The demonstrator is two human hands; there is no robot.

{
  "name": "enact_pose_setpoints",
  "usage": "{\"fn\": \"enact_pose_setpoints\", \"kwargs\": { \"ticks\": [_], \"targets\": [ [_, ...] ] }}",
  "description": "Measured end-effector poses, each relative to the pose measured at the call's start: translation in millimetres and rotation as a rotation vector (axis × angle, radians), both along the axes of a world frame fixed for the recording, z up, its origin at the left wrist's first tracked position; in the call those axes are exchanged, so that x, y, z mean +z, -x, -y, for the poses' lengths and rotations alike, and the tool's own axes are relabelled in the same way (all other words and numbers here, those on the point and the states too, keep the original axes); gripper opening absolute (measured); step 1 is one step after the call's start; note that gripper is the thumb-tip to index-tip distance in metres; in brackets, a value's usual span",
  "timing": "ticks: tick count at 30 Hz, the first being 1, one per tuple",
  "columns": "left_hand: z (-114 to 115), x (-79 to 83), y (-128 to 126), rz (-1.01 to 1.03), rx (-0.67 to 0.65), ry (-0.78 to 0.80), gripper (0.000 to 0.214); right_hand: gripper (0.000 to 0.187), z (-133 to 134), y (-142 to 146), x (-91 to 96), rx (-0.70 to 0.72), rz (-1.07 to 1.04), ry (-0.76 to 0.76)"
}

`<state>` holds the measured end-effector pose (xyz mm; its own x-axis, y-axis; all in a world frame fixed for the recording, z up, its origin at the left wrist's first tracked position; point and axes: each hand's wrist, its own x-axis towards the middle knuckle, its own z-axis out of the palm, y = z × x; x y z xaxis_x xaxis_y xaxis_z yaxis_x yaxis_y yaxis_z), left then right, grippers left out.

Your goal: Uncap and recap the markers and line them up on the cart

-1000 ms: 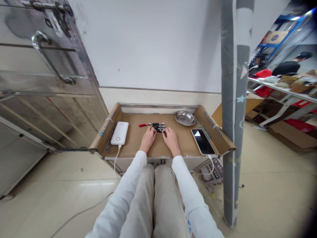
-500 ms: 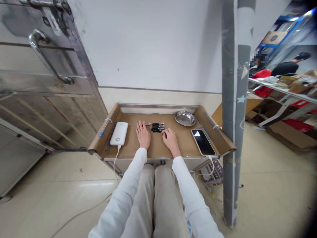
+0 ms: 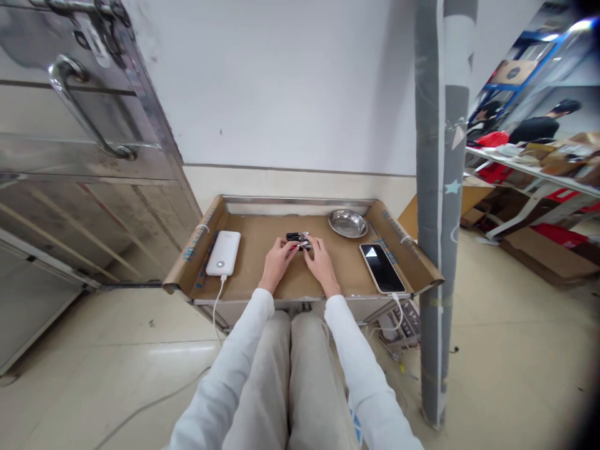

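Several black pens (image 3: pixel 296 236) with pale ends lie side by side in a small row at the middle of the cardboard-lined tray table (image 3: pixel 255 228). My left hand (image 3: pixel 277 261) is closed at the row's near left side, its thumb and fingertips pinching a red pen (image 3: pixel 294 247). On the near right side, my right hand (image 3: pixel 321 262) has its thumb and index finger closed on the end of a black pen (image 3: pixel 304 245). My fingers partly cover the nearest pens.
A white power bank (image 3: pixel 224 253) with a cable lies on the left. On the right are a shiny metal bowl (image 3: pixel 348 224) and a phone (image 3: pixel 382 269) with a cable. A wrapped grey pillar (image 3: pixel 434 250) stands beside the table. Other people sit farther right.
My left hand has moved right from lying flat beside the pens and has taken hold of the red pen. My right hand stays at the row, its fingers now on a pen's end.
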<state>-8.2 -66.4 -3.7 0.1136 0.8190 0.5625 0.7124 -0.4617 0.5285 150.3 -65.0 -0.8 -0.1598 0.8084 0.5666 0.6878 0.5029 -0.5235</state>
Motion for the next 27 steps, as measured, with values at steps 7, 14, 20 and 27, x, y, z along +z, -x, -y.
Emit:
{"fn": "enact_pose_setpoints", "kwargs": {
  "ticks": [7, 14, 20, 27],
  "targets": [
    [-6.0, -2.8, -3.1, 0.218, -0.112, -0.065, 0.039, 0.027, -1.3, -1.3, -3.8, 0.107, -0.004, 0.085],
    [-5.5, -3.0, -3.5, 0.322, -0.146, -0.014, 0.036, 0.023, -5.7, -1.6, -8.3, 0.145, 0.039, 0.072],
    [-1.5, 2.4, -2.0, 0.382, -0.070, -0.084, 0.027, 0.024, -10.8, -3.4, -13.7, 0.159, 0.012, 0.089],
    [0.8, 4.4, 0.2, 0.261, -0.032, -0.134, 0.032, 0.021, -11.7, -4.5, -14.0, 0.174, 0.011, 0.129]
  ]
}}
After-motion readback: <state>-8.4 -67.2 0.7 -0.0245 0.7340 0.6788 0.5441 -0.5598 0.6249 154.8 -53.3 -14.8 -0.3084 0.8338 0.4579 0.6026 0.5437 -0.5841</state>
